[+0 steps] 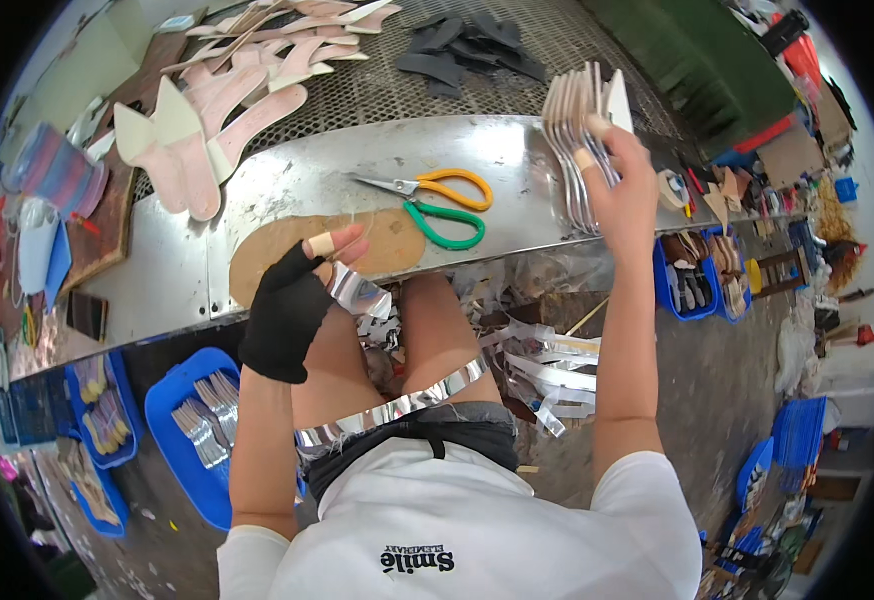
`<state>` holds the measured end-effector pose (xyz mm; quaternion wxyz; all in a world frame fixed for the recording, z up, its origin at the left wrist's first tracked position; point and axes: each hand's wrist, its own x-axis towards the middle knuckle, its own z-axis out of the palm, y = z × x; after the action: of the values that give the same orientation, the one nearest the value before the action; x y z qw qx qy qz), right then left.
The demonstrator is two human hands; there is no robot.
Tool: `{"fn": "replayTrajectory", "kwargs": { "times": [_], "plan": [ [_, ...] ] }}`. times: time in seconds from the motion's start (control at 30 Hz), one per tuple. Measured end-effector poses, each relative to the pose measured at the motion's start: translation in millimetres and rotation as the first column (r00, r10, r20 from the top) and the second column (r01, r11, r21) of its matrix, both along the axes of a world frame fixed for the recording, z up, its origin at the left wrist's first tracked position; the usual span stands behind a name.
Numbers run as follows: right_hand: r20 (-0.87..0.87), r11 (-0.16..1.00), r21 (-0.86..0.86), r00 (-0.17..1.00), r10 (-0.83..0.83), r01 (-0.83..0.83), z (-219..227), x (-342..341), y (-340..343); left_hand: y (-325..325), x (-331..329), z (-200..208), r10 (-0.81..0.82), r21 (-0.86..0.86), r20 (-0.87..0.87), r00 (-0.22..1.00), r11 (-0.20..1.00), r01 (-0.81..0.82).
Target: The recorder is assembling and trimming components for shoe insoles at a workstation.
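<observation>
My left hand (292, 310), in a black fingerless glove with tape on one finger, is in front of the bench edge. It is closed on a short shiny silver strip (359, 292), whose free end hangs over my lap. At the right of the bench, the taped fingers of my right hand (617, 180) curl onto a row of thin silvery curved pieces (569, 150) standing side by side. Between my hands lie scissors (447, 195) with one orange and one green handle, blades pointing left. A brown oval board (257, 255) lies partly behind my left hand.
Pink-and-cream sole-shaped pieces (197, 150) and black curved pieces (467, 50) lie on mesh at the back. A tape roll (672, 188) sits at right. Blue bins (172, 410) flank me. A long silver strip (397, 408) crosses my lap; strip scraps (547, 370) hang below the bench.
</observation>
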<state>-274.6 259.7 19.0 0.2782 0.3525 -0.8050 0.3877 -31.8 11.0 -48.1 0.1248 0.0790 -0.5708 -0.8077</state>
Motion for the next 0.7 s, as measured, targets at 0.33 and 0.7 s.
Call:
{"fn": "replayTrajectory", "kwargs": {
  "times": [0.33,0.7],
  "plan": [
    [-0.03,0.609,-0.03,0.61,0.792,-0.792,99.1,205.3,-121.7,-72.8,-1.9,-26.8,0.477,0.409,-0.202,0.855,0.835,-0.369],
    [0.388,0.842,0.206,0.832,0.397,-0.498,-76.3,155.2,-349.2,-193.4,60.9,-68.9,0.752,-0.051,0.107,0.65,0.657,-0.752]
  ]
}}
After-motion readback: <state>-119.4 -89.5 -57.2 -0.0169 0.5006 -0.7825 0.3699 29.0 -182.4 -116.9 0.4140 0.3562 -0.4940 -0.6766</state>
